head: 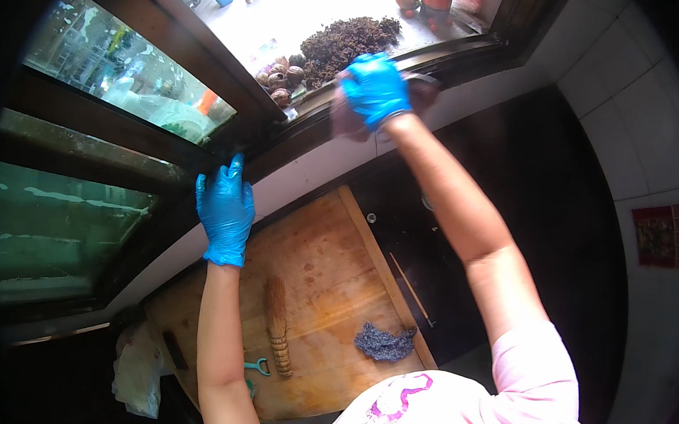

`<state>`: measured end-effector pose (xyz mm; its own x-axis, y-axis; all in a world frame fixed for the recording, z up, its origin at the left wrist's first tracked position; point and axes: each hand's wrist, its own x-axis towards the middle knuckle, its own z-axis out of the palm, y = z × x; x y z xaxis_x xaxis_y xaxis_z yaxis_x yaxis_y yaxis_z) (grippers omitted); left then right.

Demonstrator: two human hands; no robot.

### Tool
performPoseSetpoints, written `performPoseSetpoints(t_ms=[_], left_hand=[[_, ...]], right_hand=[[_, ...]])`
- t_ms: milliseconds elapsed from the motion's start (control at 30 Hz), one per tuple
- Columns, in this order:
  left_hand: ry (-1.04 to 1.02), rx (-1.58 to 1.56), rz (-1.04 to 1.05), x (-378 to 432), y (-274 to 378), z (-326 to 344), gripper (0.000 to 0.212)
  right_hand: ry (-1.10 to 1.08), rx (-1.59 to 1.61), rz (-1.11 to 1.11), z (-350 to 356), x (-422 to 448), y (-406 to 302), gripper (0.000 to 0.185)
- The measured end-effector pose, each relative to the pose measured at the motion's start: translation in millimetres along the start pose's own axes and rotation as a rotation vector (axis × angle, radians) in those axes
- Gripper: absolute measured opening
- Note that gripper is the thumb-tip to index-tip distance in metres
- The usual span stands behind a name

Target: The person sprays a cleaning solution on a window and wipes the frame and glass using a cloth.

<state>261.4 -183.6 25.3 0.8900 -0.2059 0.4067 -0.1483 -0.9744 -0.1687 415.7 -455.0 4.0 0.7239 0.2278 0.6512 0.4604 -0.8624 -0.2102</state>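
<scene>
My left hand (225, 214), in a blue disposable glove, rests its fingertips on the lower corner of the dark window frame (200, 151), fingers apart and holding nothing. My right hand (376, 89), gloved alike, is over the windowsill track (311, 108). It is closed on a blurred brownish-pink cloth (351, 122), whose ends stick out on both sides of the fist. Just beyond that fist, a heap of dark, crinkled dried plant matter (350, 40) lies on the outer ledge. Several walnuts (277, 80) sit to its left.
Below the sill is a wooden board (319, 263) bearing a straw brush (277, 325), a grey scouring pad (386, 341) and a turquoise peeler (258, 366). A thin stick (410, 289) lies on the dark surface beside it. A plastic bag (138, 369) hangs at lower left. Glass panes (70, 225) stand left.
</scene>
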Motion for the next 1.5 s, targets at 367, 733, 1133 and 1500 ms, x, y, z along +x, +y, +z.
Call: performPoseSetpoints(t_ms=[367, 733, 1133, 1500], left_hand=[[-0.194, -0.1, 0.025, 15.4, -31.7, -2.7, 0.052], [-0.275, -0.25, -0.053, 18.4, -32.6, 9.7, 0.05], [-0.226, -0.34, -0.041, 17.7, -31.9, 14.2, 0.05], [-0.282, -0.338, -0.06, 19.2, -29.6, 7.4, 0.052]], right_hand=[[-0.532, 0.998, 0.313, -22.3, 25.6, 5.4, 0.032], [-0.152, 0.27, -0.299, -21.3, -6.9, -14.9, 0.009], [-0.172, -0.597, 0.177, -94.0, -7.1, 260.6, 0.022], [0.083, 0.044, 0.237, -111.0, 17.7, 253.4, 0.03]])
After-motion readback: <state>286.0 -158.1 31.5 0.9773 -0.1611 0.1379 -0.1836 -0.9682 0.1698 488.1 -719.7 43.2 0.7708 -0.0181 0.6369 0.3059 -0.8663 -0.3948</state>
